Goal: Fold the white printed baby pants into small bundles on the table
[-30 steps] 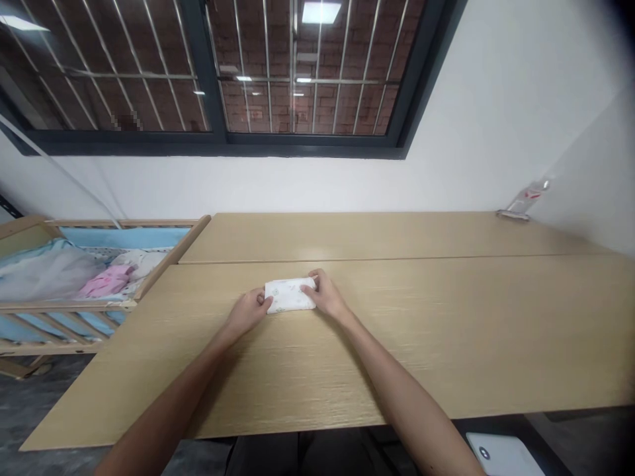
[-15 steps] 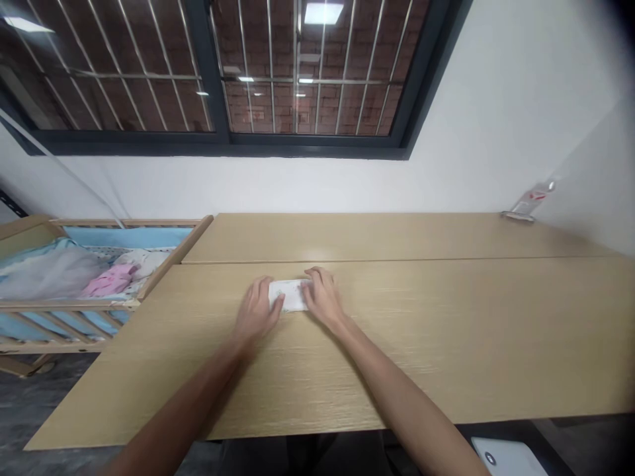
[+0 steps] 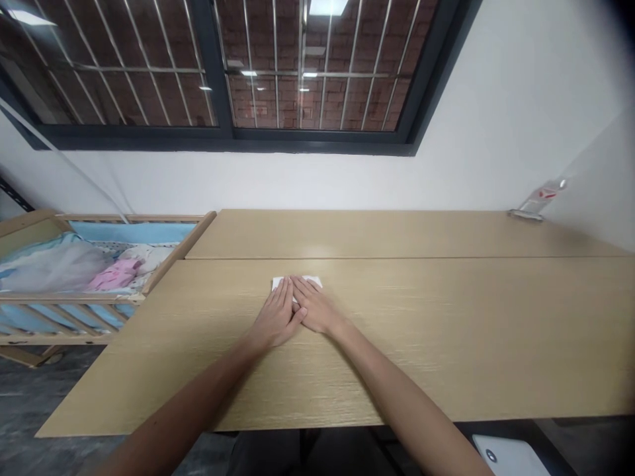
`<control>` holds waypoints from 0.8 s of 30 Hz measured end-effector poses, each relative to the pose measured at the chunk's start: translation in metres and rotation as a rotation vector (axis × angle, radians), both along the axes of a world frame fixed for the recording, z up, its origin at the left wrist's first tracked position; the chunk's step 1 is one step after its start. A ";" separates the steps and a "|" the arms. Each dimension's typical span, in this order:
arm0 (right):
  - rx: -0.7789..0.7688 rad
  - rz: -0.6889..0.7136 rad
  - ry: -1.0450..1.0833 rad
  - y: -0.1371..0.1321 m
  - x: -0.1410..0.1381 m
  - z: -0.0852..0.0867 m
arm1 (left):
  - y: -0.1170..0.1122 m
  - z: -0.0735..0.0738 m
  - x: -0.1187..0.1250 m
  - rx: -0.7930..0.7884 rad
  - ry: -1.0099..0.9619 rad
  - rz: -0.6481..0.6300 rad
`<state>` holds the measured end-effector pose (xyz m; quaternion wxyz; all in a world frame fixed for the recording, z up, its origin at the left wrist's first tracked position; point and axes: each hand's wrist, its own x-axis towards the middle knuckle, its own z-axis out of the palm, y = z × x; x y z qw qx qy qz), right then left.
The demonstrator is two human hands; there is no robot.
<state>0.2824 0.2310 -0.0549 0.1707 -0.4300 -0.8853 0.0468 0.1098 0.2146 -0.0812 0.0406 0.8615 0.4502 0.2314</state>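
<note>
Beside a wooden crib [image 3: 99,296] with pink bedding [image 3: 116,274] at far left, a person's left hand [image 3: 278,320] lies spread flat, pressing a white folded packet [image 3: 296,281] onto the table [image 3: 446,344], while the right hand [image 3: 317,314] presses flat alongside, fingertips nearly meeting. Only the packet's top edge shows past the fingers, with no pinch on it; what lies beneath the 2 hands is hidden, so its folds cannot be fully told.
</note>
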 end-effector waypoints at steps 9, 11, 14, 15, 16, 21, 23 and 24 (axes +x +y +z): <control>-0.184 -0.144 -0.085 -0.004 0.007 0.007 | 0.000 -0.010 -0.006 0.056 0.053 0.086; -0.220 -0.161 -0.088 -0.004 0.013 0.007 | 0.000 -0.009 -0.006 0.074 0.047 0.083; -0.266 -0.175 -0.083 -0.003 0.022 0.010 | 0.003 -0.006 -0.009 0.083 0.027 0.074; -0.281 -0.172 -0.074 -0.003 0.025 0.011 | 0.005 -0.005 -0.011 0.080 0.019 0.067; -0.292 -0.164 -0.060 -0.002 0.028 0.012 | 0.007 -0.004 -0.012 0.077 0.012 0.059; -0.269 -0.112 0.040 0.003 0.034 0.012 | 0.017 -0.002 -0.017 0.069 -0.004 0.030; -0.227 -0.108 0.067 0.005 0.033 0.009 | 0.020 -0.001 -0.017 0.081 -0.005 0.039; -0.197 -0.107 0.082 0.006 0.032 0.007 | 0.020 0.000 -0.017 0.088 -0.004 0.044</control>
